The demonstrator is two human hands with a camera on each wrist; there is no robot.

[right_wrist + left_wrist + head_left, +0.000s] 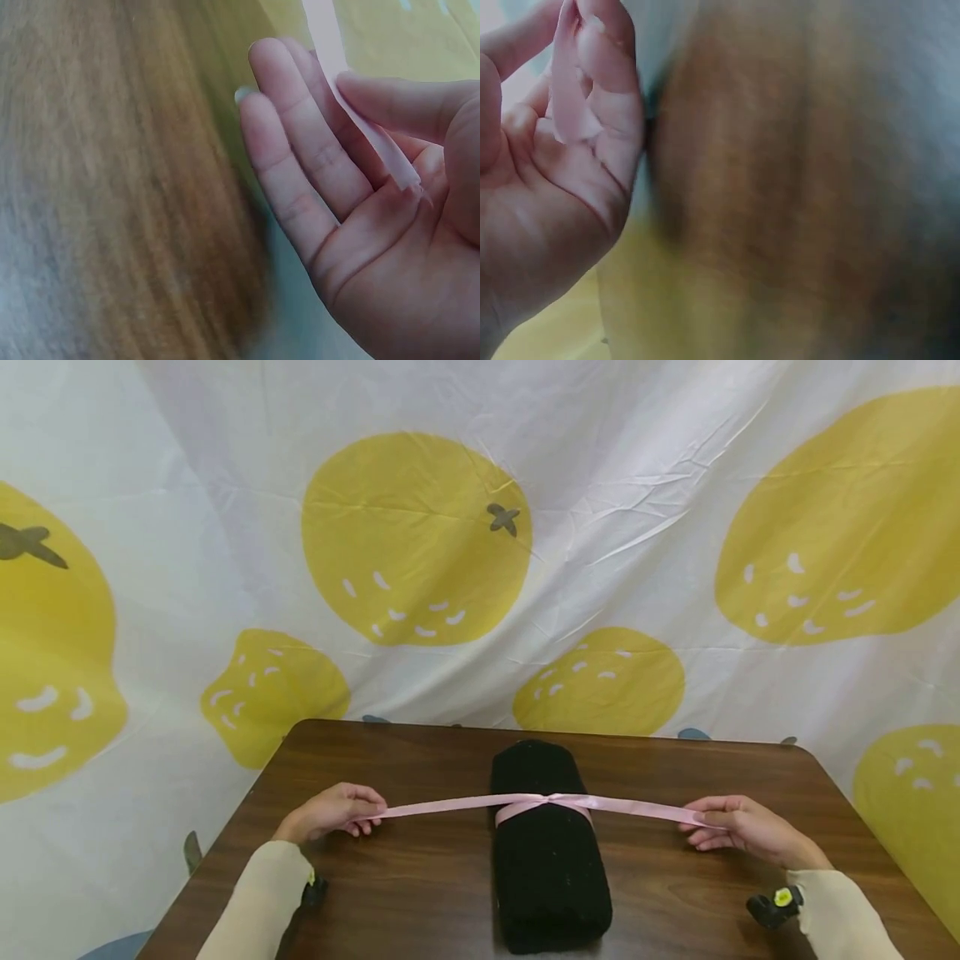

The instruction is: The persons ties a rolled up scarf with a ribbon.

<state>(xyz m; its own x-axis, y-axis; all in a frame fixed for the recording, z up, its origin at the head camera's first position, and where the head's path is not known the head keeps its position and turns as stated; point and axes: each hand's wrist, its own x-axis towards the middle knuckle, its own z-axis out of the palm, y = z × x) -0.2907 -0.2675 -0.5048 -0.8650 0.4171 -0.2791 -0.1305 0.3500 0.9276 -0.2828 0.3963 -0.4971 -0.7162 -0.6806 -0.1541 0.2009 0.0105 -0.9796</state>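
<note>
A black fabric-covered block (551,877) with rounded edges lies lengthwise on the table. Round its middle runs a pink ribbon (637,807), crossed over itself on top. My left hand (333,814) pinches one ribbon end, and the right hand (750,831) pinches the other. Both ends stretch out sideways, nearly straight, above the table. In the left wrist view, the ribbon's cut tip (577,124) hangs over the palm of the left hand (562,180). The right wrist view shows the thumb of the right hand (375,202) pressing the ribbon (367,131), its tail lying on the palm.
The brown wooden table (420,885) has rounded far corners. Behind it hangs a white cloth (600,460) printed with yellow lemons. A small black device (772,907) sits at the right wrist, and another black device (315,891) at the left.
</note>
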